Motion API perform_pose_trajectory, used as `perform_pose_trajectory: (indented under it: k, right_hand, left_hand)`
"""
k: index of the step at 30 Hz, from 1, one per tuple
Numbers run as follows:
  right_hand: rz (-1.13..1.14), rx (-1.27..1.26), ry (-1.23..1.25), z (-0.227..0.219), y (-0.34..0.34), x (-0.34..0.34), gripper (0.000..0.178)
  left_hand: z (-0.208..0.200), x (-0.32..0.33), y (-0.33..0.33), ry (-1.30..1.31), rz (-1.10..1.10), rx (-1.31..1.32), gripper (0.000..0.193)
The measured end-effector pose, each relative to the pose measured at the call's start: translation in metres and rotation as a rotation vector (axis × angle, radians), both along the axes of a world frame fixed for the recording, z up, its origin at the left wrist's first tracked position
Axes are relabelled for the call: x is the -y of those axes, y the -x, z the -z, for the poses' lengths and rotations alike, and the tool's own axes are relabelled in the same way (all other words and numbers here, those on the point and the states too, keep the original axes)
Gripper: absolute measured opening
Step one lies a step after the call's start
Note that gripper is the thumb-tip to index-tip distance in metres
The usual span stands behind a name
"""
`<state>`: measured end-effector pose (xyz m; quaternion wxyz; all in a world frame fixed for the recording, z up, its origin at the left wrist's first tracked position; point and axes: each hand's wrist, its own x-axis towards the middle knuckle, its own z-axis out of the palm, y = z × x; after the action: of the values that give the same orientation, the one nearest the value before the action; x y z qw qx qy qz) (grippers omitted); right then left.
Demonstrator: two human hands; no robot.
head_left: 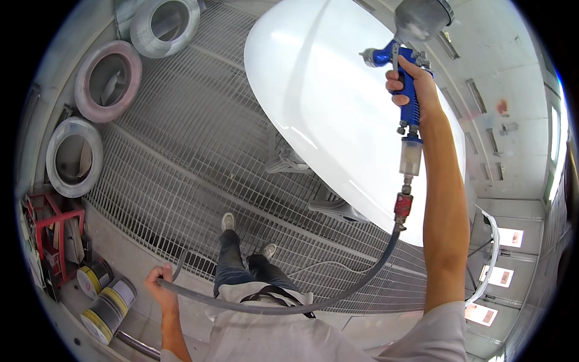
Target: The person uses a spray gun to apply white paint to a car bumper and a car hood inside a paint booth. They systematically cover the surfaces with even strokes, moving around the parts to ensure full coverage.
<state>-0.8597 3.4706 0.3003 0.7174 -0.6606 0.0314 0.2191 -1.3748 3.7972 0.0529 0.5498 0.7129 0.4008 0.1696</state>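
Observation:
My right hand (413, 84) is wrapped round the grip of a blue spray gun (410, 102), fingers at its trigger. A grey paint cup (422, 19) sits on top of the gun, whose nozzle points left over a large glossy white panel (338, 102). Below the grip hang a clear filter (411, 158) and a red coupling (403, 206). From there a dark air hose (338, 301) sags across in front of my body to the lower left. There my left hand (161, 288) is closed round it, holding it off the floor.
Under my feet is a metal grating (181, 120). Dusty stands (338, 205) support the panel. Several rings, one reddish (108, 81), lean along the left wall. Paint cans (108, 308) and a red metal rack (54, 229) stand at lower left. White hose (491, 259) hangs at right.

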Motion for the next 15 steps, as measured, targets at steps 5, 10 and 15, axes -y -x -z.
perform_pose_trajectory:
  k: [5,10,15]
  right_hand:
    - [0.074,0.004,0.142,0.003,0.005,0.053,0.015]
    - [0.160,-0.057,0.225,-0.001,0.025,0.127,0.016]
    - [0.245,-0.087,0.268,-0.002,0.043,0.210,0.015]
  left_hand:
    - [-0.009,0.027,-0.010,-0.020,0.064,-0.032,0.044]
    - [-0.010,0.059,-0.012,-0.018,0.180,-0.057,0.045]
    - [-0.024,0.096,-0.019,-0.040,0.288,-0.051,0.043]
